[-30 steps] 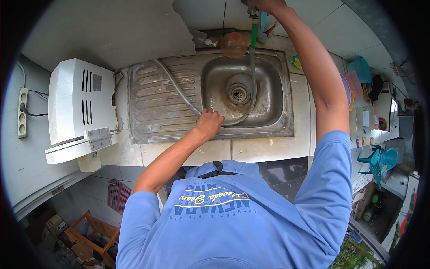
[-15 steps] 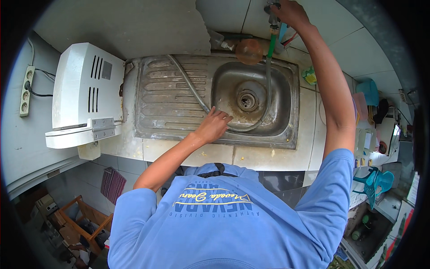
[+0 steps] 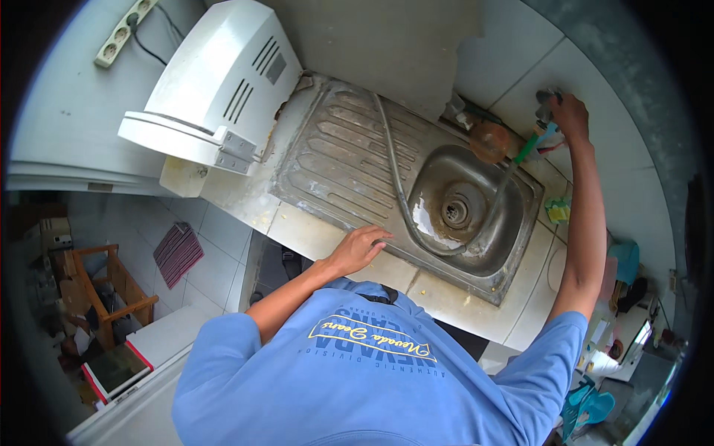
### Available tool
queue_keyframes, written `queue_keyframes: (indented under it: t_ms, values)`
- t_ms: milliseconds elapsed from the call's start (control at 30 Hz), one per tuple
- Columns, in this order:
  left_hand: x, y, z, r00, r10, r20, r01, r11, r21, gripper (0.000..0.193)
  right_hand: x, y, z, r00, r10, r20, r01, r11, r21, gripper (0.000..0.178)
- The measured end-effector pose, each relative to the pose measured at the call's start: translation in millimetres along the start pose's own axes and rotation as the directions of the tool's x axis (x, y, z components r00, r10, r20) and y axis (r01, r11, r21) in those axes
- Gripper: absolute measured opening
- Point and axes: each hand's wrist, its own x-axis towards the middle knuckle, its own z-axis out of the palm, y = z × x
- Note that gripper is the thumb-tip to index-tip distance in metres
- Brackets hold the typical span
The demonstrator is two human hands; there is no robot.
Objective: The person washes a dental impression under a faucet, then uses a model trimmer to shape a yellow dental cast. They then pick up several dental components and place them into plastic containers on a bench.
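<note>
Left hand (image 3: 359,251) has come off the grey hose (image 3: 399,186) since the earlier frame; I see it by the sink's (image 3: 480,288) front edge, fingers released and loosely bent. Right hand (image 3: 571,119) is at the wall tap (image 3: 544,111); I cannot tell from here whether its fingers grip. Hose: from the drainboard's (image 3: 342,152) back edge, looping through the basin (image 3: 513,230), green end piece (image 3: 526,149) up at the tap.

Sink basin (image 3: 513,230) set in a worktop (image 3: 446,299), drainboard (image 3: 338,163) on its left. A hose (image 3: 392,145) runs from the tap (image 3: 545,111) into the basin, then back over the drainboard. Bowl (image 3: 489,142) behind the basin; machine (image 3: 212,85) left of the drainboard.
</note>
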Motion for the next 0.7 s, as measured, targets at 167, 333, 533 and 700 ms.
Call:
queue_keyframes:
  t_ms: [167, 333, 533, 700]
  values:
    - [-11.4, -7.8, -0.2, 0.997, 0.039, -0.067, -0.04, 0.999, -0.021, 0.026, -15.3, 8.9, -6.9, 0.999, 0.003, 0.036, -0.002, 0.999, -0.036, 0.048]
    - [-29.3, -15.6, -5.9, 0.979, 0.033, -0.201, -0.048, 0.996, -0.074, 0.026, -32.3, -6.7, -12.0, 0.987, -0.033, -0.158, 0.028, 0.999, -0.03, 0.061]
    - [-51.3, -11.1, -21.7, 0.973, 0.028, -0.23, -0.073, 0.979, -0.19, 0.026, -80.2, 4.2, -75.9, 0.972, -0.148, 0.185, 0.0, 0.782, 0.624, 0.029]
    - [-39.7, -1.6, -29.9, 0.976, 0.084, -0.203, -0.129, 0.968, -0.217, 0.025, -227.7, -74.3, -146.3, 0.986, -0.162, -0.032, 0.06, 0.175, 0.983, 0.027]
